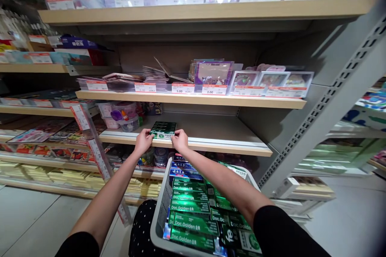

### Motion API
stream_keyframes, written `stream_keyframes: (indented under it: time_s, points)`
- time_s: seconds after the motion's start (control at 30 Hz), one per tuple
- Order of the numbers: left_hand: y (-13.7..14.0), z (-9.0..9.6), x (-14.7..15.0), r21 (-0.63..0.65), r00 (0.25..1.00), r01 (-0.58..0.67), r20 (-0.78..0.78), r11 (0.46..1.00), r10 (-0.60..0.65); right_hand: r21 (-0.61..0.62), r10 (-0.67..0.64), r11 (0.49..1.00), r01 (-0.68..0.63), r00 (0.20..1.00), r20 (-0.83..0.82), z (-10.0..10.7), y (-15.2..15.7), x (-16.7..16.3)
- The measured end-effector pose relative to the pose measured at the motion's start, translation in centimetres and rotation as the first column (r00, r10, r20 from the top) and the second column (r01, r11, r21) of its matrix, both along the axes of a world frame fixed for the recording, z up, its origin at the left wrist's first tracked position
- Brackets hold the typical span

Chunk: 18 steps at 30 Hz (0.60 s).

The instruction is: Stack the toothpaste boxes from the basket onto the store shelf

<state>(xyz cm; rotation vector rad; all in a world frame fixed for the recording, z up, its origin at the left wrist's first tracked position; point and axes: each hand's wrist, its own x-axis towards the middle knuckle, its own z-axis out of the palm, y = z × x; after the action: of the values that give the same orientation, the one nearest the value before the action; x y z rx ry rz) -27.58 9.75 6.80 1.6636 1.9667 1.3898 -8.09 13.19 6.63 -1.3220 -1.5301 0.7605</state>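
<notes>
I have the left hand (144,141) and the right hand (180,140) at opposite ends of a small row of dark green cartons (163,128), fingers pinching its sides, at the front edge of the lower shelf (208,128). Below it, my head view shows a grey basket (163,198) full of packed goods: green Doc.Golden boxes (193,225) in rows, with blue boxes (183,166) at the far end. Left of the cartons I see clear tubs (124,110), one showing purple and orange pieces.
</notes>
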Motion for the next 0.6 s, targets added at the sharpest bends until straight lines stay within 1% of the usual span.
stream_keyframes:
  time_s: [0.1, 0.2, 0.37, 0.5, 0.6]
  points:
    - [0.4, 0.1, -0.1, -0.018, 0.998, -0.012, -0.056, 1.000, 0.011, -0.018, -0.010, 1.000, 0.010, 1.000, 0.014, 0.2, 0.4, 0.0]
    - [1.0, 0.2, -0.1, -0.031, 0.998, -0.003, -0.062, 1.000, 0.001, -0.005, -0.022, 1.000, 0.022, 0.998, 0.065, 0.3, 1.0, 0.0]
    - [2.5, -0.1, -0.5, -0.029, 0.999, -0.011, -0.045, 1.000, 0.009, 0.008, -0.063, 0.998, 0.063, 0.988, 0.143, 0.0, 2.0, -0.3]
    - [3.2, -0.3, -0.6, -0.049, 0.999, -0.053, -0.011, 0.997, 0.053, 0.015, -0.075, 0.997, 0.074, 0.986, 0.146, -0.3, 2.2, -0.4]
    - [3.1, -0.3, -0.5, -0.051, 0.999, -0.038, 0.030, 0.998, 0.039, 0.036, -0.068, 0.997, 0.064, 0.988, 0.139, -0.6, 2.3, -0.4]
